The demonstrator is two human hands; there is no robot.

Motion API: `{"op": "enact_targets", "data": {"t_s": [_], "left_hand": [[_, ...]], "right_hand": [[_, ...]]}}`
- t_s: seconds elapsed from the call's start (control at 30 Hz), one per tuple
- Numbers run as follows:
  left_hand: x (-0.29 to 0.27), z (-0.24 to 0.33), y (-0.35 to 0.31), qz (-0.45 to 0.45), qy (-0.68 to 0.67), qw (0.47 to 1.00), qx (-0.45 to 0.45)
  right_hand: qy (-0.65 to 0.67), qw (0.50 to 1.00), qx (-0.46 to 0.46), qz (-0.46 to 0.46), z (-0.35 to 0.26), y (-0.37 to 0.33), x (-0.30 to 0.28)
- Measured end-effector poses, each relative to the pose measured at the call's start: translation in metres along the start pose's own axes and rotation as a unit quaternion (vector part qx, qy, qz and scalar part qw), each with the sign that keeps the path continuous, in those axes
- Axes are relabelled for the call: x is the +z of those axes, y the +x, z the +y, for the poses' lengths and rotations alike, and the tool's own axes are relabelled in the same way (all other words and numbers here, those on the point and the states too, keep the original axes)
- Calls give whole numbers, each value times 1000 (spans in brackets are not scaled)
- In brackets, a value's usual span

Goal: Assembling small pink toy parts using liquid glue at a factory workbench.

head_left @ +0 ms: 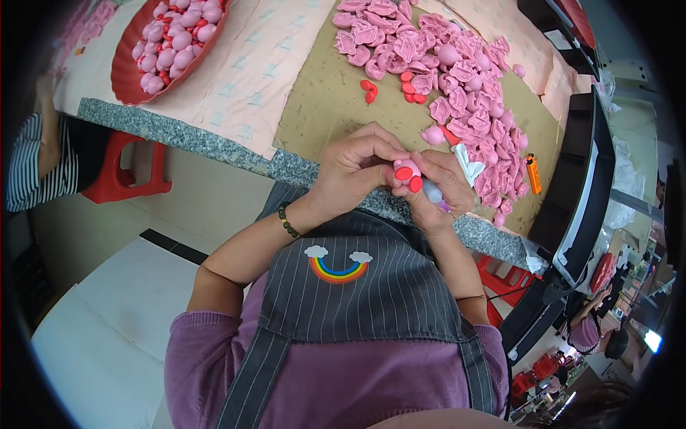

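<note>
In front of my apron, over the table's near edge, both hands meet on a small pink toy figure (pixel 406 166) with two red oval feet. My left hand (pixel 350 170) pinches it from the left with thumb and fingers. From the other side, my right hand (pixel 444 187) grips the same figure. A pale, translucent rounded thing (pixel 431 191) with some purple below it is tucked in my right palm; its kind I cannot make out. Beyond my hands lies a heap of hollow pink molded pieces (pixel 468 107), with pink balls among them. Small red pieces (pixel 369 90) lie left of the heap.
A red basin (pixel 123 71) of pink balls and red pieces stands far left. White tissue (pixel 469 166) and an orange-handled tool (pixel 534 174) lie near the heap on brown cardboard (pixel 304 118). Black trays (pixel 572 171) line the right. A co-worker's striped sleeve (pixel 28 168) and red stool (pixel 121 171) are left.
</note>
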State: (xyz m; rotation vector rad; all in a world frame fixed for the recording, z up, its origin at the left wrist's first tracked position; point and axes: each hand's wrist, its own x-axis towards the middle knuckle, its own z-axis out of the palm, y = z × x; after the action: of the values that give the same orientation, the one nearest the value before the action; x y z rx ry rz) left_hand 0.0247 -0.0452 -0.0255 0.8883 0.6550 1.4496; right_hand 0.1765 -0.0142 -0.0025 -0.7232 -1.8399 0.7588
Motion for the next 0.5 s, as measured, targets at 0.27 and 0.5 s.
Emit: {"op": "enact_targets", "data": {"t_s": [0.27,0.5], "left_hand": [[0,1,-1,17,-19,1000,4],[-1,0,3,13,-28,999,-16]], "right_hand": [[16,1000,23,-8,-3,3,3],[5,1000,15,-2,-1,6,4]]}}
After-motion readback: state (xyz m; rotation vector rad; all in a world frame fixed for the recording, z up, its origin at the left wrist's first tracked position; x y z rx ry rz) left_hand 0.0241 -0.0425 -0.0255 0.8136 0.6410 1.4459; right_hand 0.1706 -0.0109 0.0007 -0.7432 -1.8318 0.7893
